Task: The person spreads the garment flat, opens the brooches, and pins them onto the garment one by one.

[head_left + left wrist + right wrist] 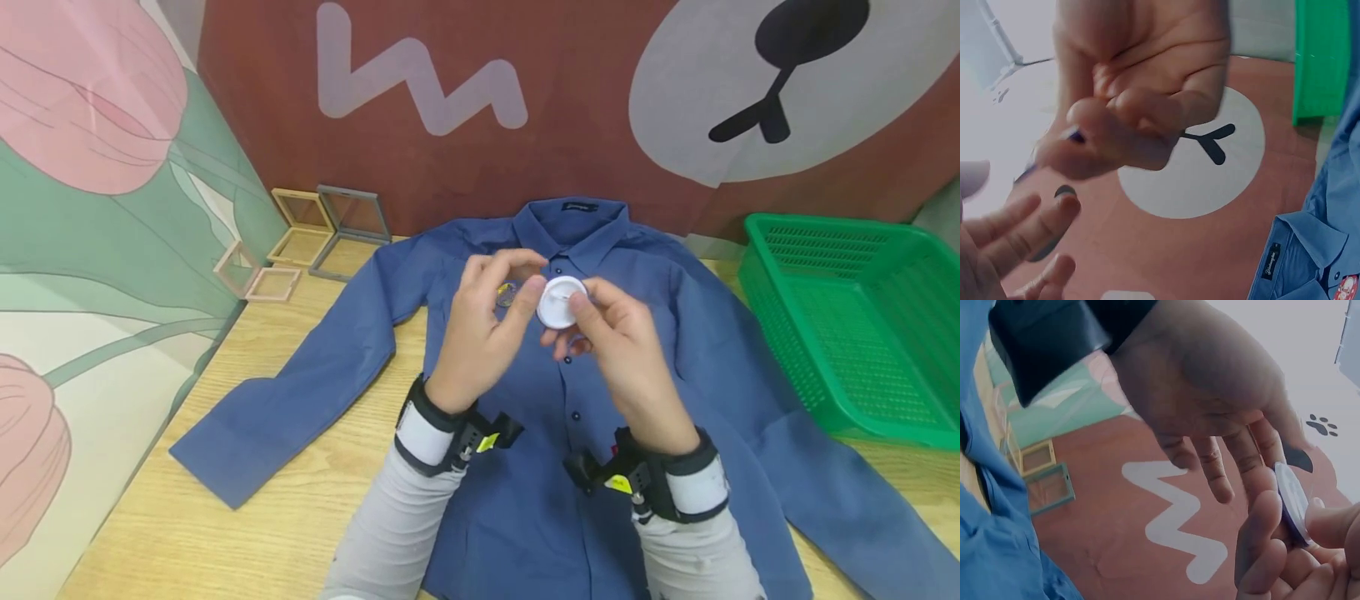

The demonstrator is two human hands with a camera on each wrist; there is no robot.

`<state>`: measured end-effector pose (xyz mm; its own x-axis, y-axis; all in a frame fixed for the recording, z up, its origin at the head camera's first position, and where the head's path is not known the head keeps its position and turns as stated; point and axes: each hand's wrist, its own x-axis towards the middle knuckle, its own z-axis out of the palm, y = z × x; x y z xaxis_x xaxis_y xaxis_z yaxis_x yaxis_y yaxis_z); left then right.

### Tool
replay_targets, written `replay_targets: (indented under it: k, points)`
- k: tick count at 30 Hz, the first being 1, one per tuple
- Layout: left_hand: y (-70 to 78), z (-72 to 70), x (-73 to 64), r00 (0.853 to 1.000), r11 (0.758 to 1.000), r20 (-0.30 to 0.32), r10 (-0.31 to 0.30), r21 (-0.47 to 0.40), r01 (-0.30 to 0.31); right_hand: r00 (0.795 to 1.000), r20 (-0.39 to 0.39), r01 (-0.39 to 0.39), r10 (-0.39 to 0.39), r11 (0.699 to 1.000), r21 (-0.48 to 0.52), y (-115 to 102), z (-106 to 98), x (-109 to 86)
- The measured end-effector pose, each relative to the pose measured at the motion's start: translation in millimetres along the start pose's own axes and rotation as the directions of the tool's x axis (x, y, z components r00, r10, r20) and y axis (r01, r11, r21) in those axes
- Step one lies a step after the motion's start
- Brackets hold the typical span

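My right hand (618, 321) pinches a round pin-back button badge (557, 304) between thumb and fingers, its white back with the pin facing up. In the right wrist view the badge (1291, 503) is seen nearly edge-on. My left hand (487, 321) is beside the badge, its fingers loosely bent and gripping nothing; whether a fingertip touches the rim I cannot tell. Beneath both hands lies a blue button-up shirt (517, 483), collar away from me. Partly hidden behind my left hand, another round badge (506, 293) shows on the shirt's chest.
A green plastic basket (795, 333) stands at the right, beside the shirt's sleeve. At the back left are several small hinged frames, among them a grey frame (318, 257) and a pale wooden frame (272, 297). A printed wall (570, 108) closes off the wooden table's far side.
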<state>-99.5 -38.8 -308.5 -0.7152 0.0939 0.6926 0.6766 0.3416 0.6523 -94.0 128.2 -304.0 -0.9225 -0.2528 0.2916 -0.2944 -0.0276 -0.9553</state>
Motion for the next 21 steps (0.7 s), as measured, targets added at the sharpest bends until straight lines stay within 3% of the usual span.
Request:
replay_targets:
  k: [4,8,11,15,21]
  points:
    - [-4.9,-9.2,2.1,0.994,0.992,0.09,0.056,-0.119,-0.045,0.997,0.022,-0.076,0.074,0.994,0.081,-2.8,-1.5,-0.5]
    - [-9.1,-15.5,3.2,0.973,0.98,0.21,0.099,-0.19,-0.059,0.99,0.059,-0.138,0.129,0.976,0.167,-3.6,-3.7,-1.2]
    - [-12.5,-16.5,3.3,0.958,0.972,0.267,0.106,-0.23,-0.044,0.981,0.127,-0.171,0.144,0.956,0.239,-1.6,-5.9,-0.3]
    - [-16.9,-14.5,4.1,0.954,0.963,0.278,0.108,-0.268,-0.031,0.967,0.203,-0.211,0.152,0.927,0.311,1.6,-7.1,1.1]
    - [-23.9,-10.6,4.6,0.965,0.948,0.244,0.098,-0.318,-0.016,0.96,0.203,-0.251,0.191,0.909,0.333,4.1,-0.8,4.1]
